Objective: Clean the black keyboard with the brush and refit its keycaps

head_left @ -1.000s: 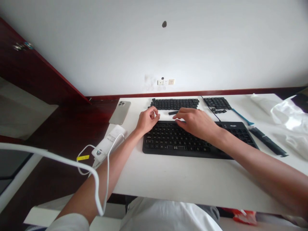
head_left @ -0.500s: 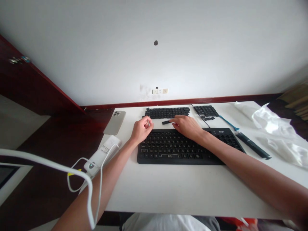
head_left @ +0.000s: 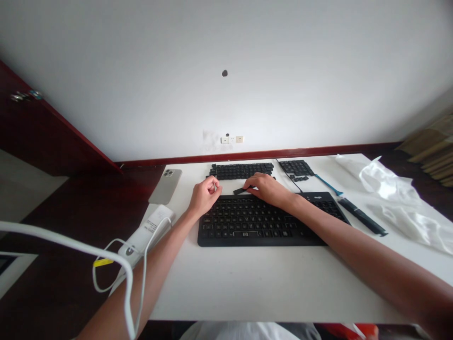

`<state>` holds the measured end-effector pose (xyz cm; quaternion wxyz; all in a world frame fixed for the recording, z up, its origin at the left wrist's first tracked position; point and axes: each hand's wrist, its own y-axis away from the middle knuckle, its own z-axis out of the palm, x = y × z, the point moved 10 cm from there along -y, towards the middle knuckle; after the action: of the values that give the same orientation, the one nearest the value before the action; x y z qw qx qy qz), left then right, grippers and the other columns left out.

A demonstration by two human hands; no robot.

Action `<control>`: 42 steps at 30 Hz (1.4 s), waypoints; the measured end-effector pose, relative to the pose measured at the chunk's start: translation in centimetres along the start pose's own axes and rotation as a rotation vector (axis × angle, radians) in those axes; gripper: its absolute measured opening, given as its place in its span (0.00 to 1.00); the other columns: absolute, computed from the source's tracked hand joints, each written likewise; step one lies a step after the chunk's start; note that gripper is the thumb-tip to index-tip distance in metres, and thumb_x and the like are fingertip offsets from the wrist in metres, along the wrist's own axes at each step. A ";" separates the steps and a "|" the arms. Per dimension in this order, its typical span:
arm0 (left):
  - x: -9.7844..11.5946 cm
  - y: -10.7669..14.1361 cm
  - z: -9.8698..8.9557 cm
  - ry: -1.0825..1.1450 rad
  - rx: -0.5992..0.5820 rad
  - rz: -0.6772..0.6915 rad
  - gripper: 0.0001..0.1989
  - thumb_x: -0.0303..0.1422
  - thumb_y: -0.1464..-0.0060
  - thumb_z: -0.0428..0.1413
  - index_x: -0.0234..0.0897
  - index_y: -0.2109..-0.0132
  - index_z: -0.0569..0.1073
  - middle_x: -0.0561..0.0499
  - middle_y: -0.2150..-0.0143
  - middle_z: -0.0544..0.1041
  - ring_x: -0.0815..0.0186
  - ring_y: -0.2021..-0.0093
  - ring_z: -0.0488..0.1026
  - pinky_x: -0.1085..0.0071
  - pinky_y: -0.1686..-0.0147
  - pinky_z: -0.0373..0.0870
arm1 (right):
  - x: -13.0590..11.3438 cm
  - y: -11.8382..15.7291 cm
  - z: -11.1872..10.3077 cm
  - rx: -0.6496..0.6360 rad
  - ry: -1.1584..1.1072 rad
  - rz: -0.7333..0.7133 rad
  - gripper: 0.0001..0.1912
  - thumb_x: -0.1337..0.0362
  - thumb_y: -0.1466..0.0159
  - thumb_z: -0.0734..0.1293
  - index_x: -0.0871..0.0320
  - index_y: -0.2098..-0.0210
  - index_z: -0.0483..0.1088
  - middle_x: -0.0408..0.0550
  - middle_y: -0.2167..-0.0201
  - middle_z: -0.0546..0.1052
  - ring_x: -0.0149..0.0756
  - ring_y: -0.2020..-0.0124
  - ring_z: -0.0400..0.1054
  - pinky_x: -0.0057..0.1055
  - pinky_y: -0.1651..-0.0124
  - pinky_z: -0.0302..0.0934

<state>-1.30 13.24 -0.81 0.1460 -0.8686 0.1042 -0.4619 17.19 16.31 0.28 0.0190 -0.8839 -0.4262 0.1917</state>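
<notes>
A black keyboard (head_left: pixel 247 240) lies on the white table with its keycaps off, bare switch sockets showing. My right hand (head_left: pixel 268 187) rests over the keyboard's back edge, thumb and fingers closed on one end of a long black space bar keycap (head_left: pixel 240 191). At the keyboard's back left corner, my left hand (head_left: pixel 204 196) has its fingers curled into a pinch; whatever is between them is too small to make out. Behind both hands lie loose black keycaps (head_left: pixel 244 170) set out in rows, and a second block of keycaps (head_left: pixel 296 167) sits farther right.
A phone (head_left: pixel 165 186) lies at the table's left, with a white power strip (head_left: pixel 152 229) and cable nearer me. On the right are a blue-tipped brush (head_left: pixel 329 184), a black stick-like tool (head_left: pixel 361 216) and white plastic wrapping (head_left: pixel 384 182). The wall stands behind the table.
The space bar keycap has tilted and shifted slightly in my right hand's grip, with the fingers bent more over it. My left hand stays pinched. The whole view has shifted slightly.
</notes>
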 end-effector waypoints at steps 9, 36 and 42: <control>-0.1 0.0 0.0 -0.011 0.007 -0.006 0.07 0.34 0.40 0.58 0.41 0.66 0.68 0.63 0.80 0.56 0.70 0.78 0.54 0.73 0.69 0.56 | -1.5 0.8 -3.6 -0.064 -0.153 0.159 0.15 0.67 0.32 0.69 0.57 0.47 0.80 0.51 0.57 0.85 0.42 0.57 0.80 0.37 0.51 0.71; 0.0 -0.1 -0.1 -0.046 0.016 0.004 0.06 0.33 0.42 0.58 0.41 0.66 0.67 0.64 0.81 0.57 0.70 0.78 0.54 0.72 0.70 0.56 | -9.2 4.3 1.6 -0.571 -0.219 0.154 0.12 0.73 0.36 0.72 0.54 0.56 0.81 0.45 0.60 0.84 0.38 0.59 0.78 0.28 0.59 0.64; 0.0 0.0 -0.1 -0.050 0.008 -0.003 0.07 0.34 0.42 0.57 0.41 0.66 0.67 0.63 0.81 0.57 0.70 0.78 0.54 0.72 0.70 0.56 | -10.2 5.0 1.4 -0.460 -0.100 0.085 0.14 0.75 0.34 0.69 0.55 0.53 0.79 0.48 0.55 0.83 0.41 0.55 0.79 0.31 0.56 0.66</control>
<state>-1.35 13.27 -0.76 0.1514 -0.8795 0.0974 -0.4405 14.64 5.16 1.31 -0.2122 -0.8714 -0.4216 0.1336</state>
